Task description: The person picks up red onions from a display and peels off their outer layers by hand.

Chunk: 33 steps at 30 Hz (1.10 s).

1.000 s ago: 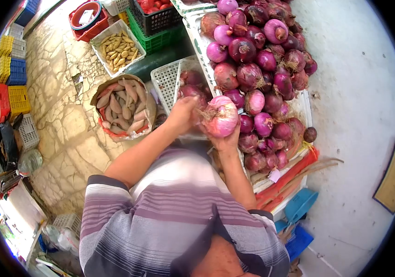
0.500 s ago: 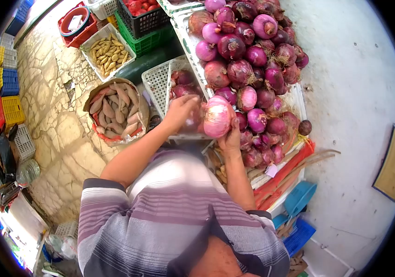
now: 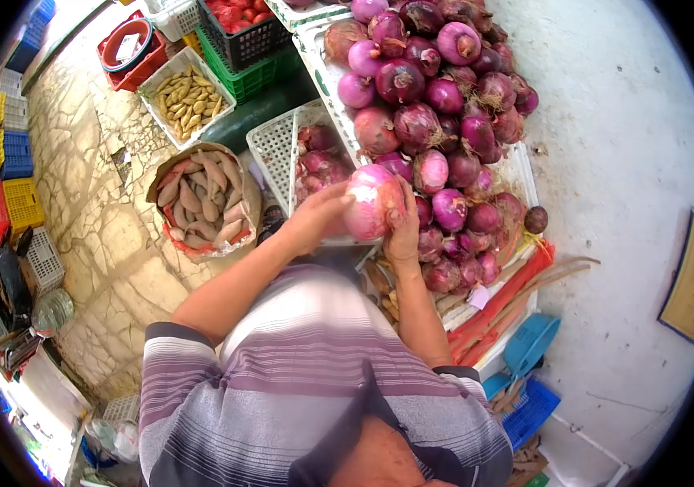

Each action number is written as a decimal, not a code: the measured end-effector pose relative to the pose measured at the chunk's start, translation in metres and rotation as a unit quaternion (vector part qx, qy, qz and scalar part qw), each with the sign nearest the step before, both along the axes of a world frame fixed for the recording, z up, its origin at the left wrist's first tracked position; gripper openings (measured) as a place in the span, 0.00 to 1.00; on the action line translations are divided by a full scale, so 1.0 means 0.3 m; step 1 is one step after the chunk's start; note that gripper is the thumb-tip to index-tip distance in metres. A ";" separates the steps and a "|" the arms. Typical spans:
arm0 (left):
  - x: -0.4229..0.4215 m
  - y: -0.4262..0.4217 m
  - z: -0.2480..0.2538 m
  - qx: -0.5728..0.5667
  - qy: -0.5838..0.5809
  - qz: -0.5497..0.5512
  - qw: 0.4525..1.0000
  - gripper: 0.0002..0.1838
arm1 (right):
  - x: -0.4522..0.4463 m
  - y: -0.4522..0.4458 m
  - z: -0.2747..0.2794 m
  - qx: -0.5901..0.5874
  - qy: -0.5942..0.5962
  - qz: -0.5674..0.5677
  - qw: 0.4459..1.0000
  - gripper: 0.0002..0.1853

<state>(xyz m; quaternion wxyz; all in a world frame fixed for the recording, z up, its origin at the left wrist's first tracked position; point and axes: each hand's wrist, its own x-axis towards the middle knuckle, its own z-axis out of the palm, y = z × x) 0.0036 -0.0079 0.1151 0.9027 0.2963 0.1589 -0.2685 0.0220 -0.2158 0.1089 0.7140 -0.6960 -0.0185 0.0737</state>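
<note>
A large red onion [image 3: 369, 207] with shiny, partly pale skin is held up in front of my body. My right hand [image 3: 402, 234] grips its right side, the fingers partly hidden behind it. On the other side, my left hand [image 3: 319, 216] has its fingers bent against the onion's left face. Below the hands, a white perforated crate [image 3: 275, 154] has more red onions [image 3: 320, 162] in it. A big heap of red onions [image 3: 444, 97] lies in a white tray [image 3: 330, 77], just beyond my right hand.
Left of my arm stands a sack [image 3: 251, 191] of sweet potatoes. Farther off are a white crate [image 3: 152, 101] of small yellowish roots, a green crate [image 3: 237, 81] and a black crate [image 3: 241, 53] of red produce. Blue basins [image 3: 529, 345] stand at lower right.
My left hand, previously pinched just left of the onion, now rests on its side. The onion has shifted slightly left and turned in my right hand.
</note>
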 end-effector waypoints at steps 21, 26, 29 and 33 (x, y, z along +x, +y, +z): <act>-0.005 -0.011 0.045 0.065 0.023 0.040 0.997 0.24 | -0.013 0.024 0.084 -0.238 -0.143 0.027 0.960 0.45; -0.012 -0.012 -0.007 0.073 -0.016 0.030 0.997 0.24 | 0.005 0.031 0.138 -0.294 -0.204 0.059 0.932 0.44; -0.005 -0.017 -0.025 0.074 -0.018 0.027 0.997 0.27 | 0.014 0.039 0.152 -0.279 -0.199 0.061 0.937 0.44; 0.007 -0.037 -0.043 0.034 -0.127 0.037 0.991 0.36 | 0.021 0.057 0.222 -0.293 -0.181 0.106 0.933 0.41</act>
